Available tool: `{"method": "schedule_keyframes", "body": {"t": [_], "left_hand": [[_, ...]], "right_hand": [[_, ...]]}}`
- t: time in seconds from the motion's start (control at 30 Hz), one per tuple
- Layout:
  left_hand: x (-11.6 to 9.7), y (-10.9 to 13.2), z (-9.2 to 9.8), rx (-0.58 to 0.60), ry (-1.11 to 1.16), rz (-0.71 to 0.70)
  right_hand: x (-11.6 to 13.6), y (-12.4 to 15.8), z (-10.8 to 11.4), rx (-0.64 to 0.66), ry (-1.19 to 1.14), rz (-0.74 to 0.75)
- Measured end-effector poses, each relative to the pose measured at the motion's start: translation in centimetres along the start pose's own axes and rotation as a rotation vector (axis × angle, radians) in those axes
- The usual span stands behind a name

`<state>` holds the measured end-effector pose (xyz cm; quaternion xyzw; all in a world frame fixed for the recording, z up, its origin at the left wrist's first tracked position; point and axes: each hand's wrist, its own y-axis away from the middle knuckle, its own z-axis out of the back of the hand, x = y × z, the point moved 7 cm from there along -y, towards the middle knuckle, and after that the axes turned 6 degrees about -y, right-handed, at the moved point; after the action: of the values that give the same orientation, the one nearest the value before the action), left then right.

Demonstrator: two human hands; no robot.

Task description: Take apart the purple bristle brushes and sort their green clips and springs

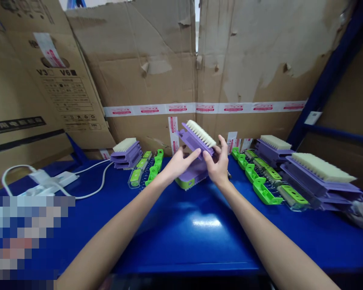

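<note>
In the middle of the head view, a purple brush head (191, 139) with cream bristles is held tilted, bristles up. My left hand (181, 163) grips its lower left side, with the thumb along the edge. My right hand (218, 164) has its thumb and fingers closed on the right end. Just below lies another purple piece with a green end (185, 184), partly hidden by both hands. Whether the held brush head touches this lower piece, I cannot tell.
Stacked purple brush heads stand at left (125, 155) and right (323, 169). Rows of green plastic parts (254, 179) and clear-cased green pieces (142, 163) flank the hands. A white power strip (56, 181) with cables lies left on the blue table (181, 241). Cardboard (145, 80) walls the back.
</note>
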<state>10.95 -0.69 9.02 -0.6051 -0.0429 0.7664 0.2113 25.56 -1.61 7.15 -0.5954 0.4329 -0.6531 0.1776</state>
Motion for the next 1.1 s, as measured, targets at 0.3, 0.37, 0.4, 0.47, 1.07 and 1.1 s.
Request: {"method": "schedule_keyframes", "body": {"t": [0.3, 0.37, 0.4, 0.47, 1.07, 1.1], "left_hand": [[-0.4, 0.5, 4.4, -0.178, 0.217, 0.024], [-0.9, 1.6, 7.1, -0.226, 0.099, 0.096], [-1.3, 2.6, 9.0, -0.279, 0.041, 0.119], [-2.2, 5.0, 13.3, -0.410, -0.112, 0.154], [2.9, 14.3, 22.5, -0.476, -1.388, 0.652], [3.3, 14.2, 22.5, -0.460, -1.387, 0.662]], "right_hand": [[0.4, 1.4, -3.3, 0.405, 0.071, 0.013], [-0.3, 1.7, -3.5, 0.492, 0.193, 0.015], [-0.6, 1.8, -3.6, 0.534, 0.258, 0.024], [-0.9, 2.1, -3.8, 0.593, 0.364, 0.055], [-1.1, 2.1, -4.1, 0.604, 0.515, 0.098], [-1.1, 2.2, -4.1, 0.605, 0.518, 0.099]]}}
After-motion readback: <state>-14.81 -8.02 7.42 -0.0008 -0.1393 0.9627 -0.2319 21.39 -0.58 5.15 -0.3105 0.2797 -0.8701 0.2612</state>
